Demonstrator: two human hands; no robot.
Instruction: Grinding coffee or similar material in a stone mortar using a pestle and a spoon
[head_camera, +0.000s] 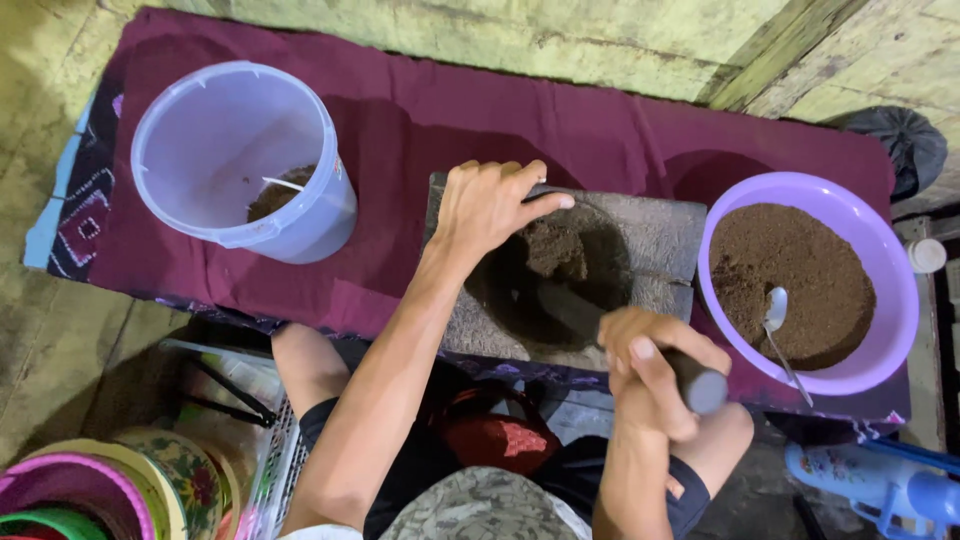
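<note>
A grey stone mortar lies on a maroon cloth and holds a clump of brown powder. My right hand grips a dark stone pestle whose tip reaches down into the hollow. My left hand rests on the mortar's back-left rim, fingers curled over the edge, thumb out towards the powder.
A purple bowl full of brown powder with a metal spoon stands right of the mortar. A translucent bucket with a little powder sits at the left. Stacked coloured bowls and a basket are at lower left, a black bag at upper right.
</note>
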